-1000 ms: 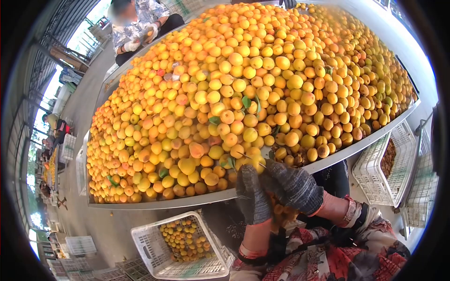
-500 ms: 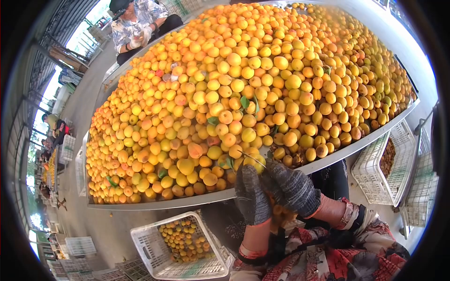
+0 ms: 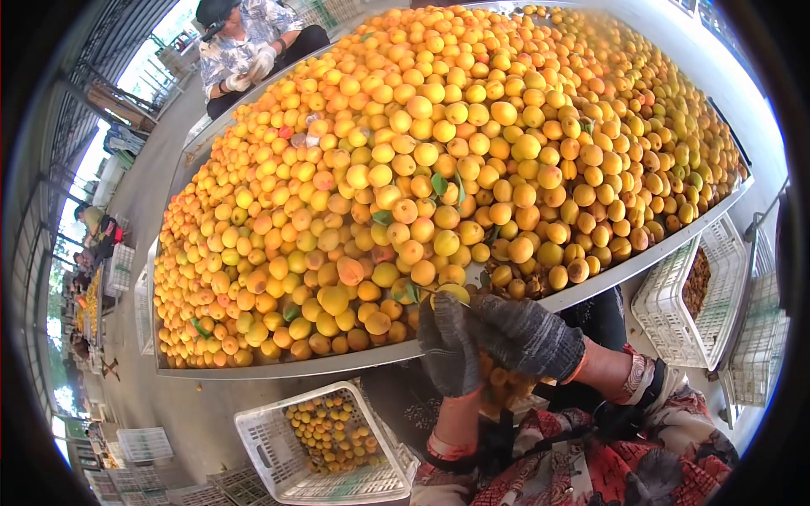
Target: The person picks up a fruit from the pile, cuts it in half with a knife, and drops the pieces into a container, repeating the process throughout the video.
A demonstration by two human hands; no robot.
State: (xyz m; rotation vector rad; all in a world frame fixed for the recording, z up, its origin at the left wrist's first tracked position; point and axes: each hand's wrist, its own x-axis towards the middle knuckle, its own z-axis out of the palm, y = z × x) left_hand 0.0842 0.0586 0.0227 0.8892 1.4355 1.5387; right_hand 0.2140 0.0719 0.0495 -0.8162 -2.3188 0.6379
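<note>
A yellow apricot (image 3: 453, 293) shows its top above the fingers of my left hand (image 3: 448, 346), which is closed around it. My right hand (image 3: 530, 339) presses in from the right, its fingers curled; whatever they may hold is hidden. Both hands wear dark grey knitted gloves and meet at the near edge of a large metal-rimmed table (image 3: 582, 295). A big heap of orange and yellow apricots (image 3: 354, 177) covers the table, with a few green leaves (image 3: 440, 183) among them.
Below the table on the left stands a white plastic crate (image 3: 261, 438) partly filled with apricots. Another white crate (image 3: 675, 316) at the right holds darker brownish pieces. Across the heap sits a co-worker (image 3: 245, 46) in a patterned shirt and gloves. More crates (image 3: 145, 444) stand far left.
Both my hands have shifted slightly down and left, and the apricot has sunk lower between the fingers. The thin line that crossed it earlier is now mostly out of sight.
</note>
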